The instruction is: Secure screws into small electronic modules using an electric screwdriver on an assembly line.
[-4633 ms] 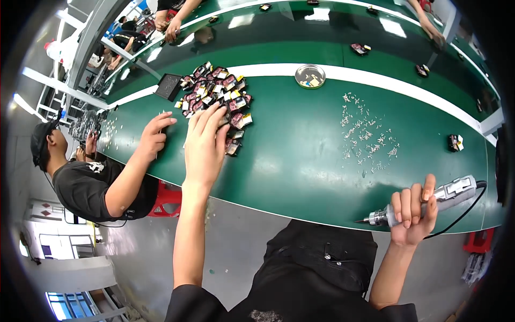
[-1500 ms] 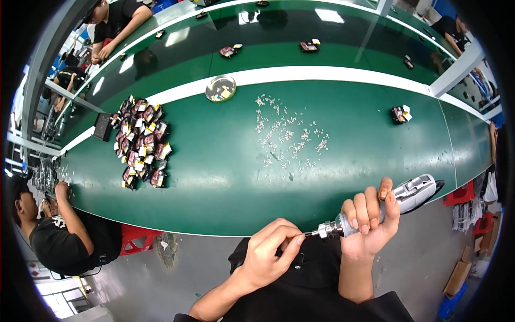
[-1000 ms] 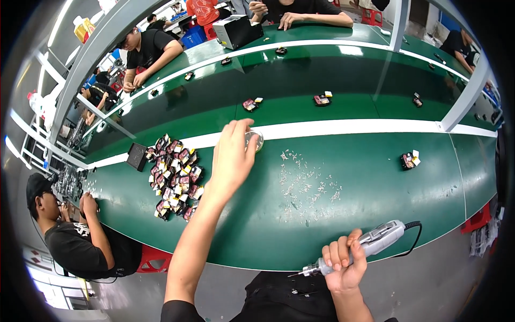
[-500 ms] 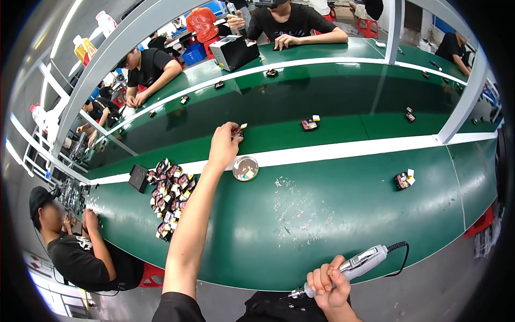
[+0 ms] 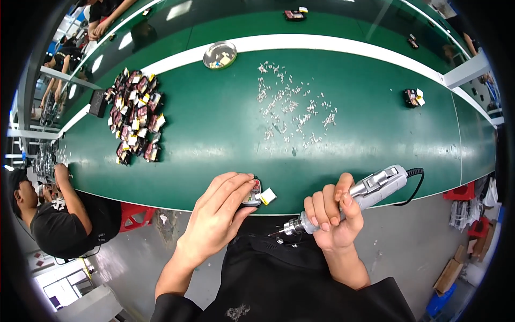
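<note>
My left hand (image 5: 217, 214) is closed on a small black plastic unit (image 5: 257, 185) at the table's near edge. A white and yellow tab sticks out to the unit's right, and my fingers hide its left part. To the right, my right hand (image 5: 335, 217) wraps round a grey electric screwdriver (image 5: 378, 188). Its bit points left, just off the table edge and below the unit, touching nothing. A black cord leaves its back end. Many tiny screw-like metal pieces (image 5: 292, 104) lie scattered on the green table (image 5: 204, 123).
A heap of similar black units (image 5: 131, 118) covers the left side, beside a black box (image 5: 97, 103). A round dish (image 5: 228, 50) with small pieces stands by the white rail. One unit (image 5: 412, 98) lies at right, another (image 5: 295, 15) beyond the rail. A co-worker (image 5: 75, 225) sits at left.
My left hand has come back from beyond the white rail to the near edge, bringing the unit. My right hand still holds the screwdriver. The view has tilted down.
</note>
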`<action>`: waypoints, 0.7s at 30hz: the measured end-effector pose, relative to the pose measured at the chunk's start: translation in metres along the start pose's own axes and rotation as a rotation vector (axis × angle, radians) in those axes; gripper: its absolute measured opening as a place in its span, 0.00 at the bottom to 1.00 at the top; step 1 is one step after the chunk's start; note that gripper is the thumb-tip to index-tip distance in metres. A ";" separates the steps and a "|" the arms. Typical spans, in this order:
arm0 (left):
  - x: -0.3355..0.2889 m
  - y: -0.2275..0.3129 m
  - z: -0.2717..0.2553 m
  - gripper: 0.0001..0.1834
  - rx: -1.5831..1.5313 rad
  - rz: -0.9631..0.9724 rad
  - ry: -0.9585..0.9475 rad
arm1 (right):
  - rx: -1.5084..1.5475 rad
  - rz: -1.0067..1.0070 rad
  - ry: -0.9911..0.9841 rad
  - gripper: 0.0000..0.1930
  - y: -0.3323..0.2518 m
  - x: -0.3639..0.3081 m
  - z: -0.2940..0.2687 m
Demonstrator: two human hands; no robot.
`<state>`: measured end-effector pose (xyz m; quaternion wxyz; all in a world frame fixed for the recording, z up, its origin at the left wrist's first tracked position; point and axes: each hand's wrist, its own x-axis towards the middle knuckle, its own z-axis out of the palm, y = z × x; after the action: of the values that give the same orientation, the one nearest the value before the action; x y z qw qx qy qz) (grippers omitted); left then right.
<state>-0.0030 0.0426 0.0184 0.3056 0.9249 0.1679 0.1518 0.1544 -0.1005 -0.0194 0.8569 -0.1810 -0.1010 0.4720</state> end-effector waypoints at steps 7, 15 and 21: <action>-0.004 0.013 0.013 0.17 0.081 -0.045 0.073 | -0.024 0.090 -0.061 0.02 0.020 -0.022 0.008; -0.002 0.007 0.026 0.14 0.141 0.011 0.149 | -0.057 0.189 -0.046 0.01 0.038 -0.042 0.012; -0.005 0.015 0.036 0.16 0.318 0.274 0.113 | -0.129 0.123 0.131 0.02 0.049 -0.049 0.018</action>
<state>0.0101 0.0106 -0.0007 0.1225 0.9656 0.0796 0.2153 0.0837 -0.1142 -0.0232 0.8175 -0.2723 -0.0636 0.5035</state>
